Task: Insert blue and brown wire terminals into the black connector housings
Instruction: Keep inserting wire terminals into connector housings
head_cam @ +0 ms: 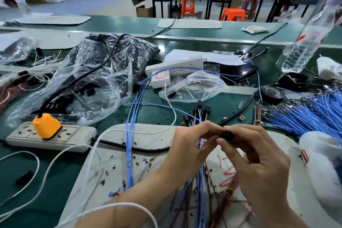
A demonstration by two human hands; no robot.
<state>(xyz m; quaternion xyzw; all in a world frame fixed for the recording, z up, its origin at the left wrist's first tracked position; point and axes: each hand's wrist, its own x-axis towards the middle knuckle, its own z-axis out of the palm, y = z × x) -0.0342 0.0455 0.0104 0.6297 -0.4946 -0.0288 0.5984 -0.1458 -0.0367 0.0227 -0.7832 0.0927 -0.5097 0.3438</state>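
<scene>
our left hand [192, 140] pinches wires [202, 143], right hand [259, 153] pinches a black housing [228, 135]; several wired housings [199, 110] lie behind, many blue wires [314, 111] seemingly left.

Two hands work over the bench [155, 114], the left hand [192, 140] and the right hand [259, 157], pinching one black housing [228, 135] between them. Just behind sits a cluster of about six more housings [198, 111], too bunched to count surely. I make out one strip [55, 138] with one orange plug [46, 125], one bottle [307, 42], one tape roll [273, 93] and two orange stools, one [187, 5] beside the other [233, 14], while the blue wires [305, 116] at the right are too many to count.
</scene>
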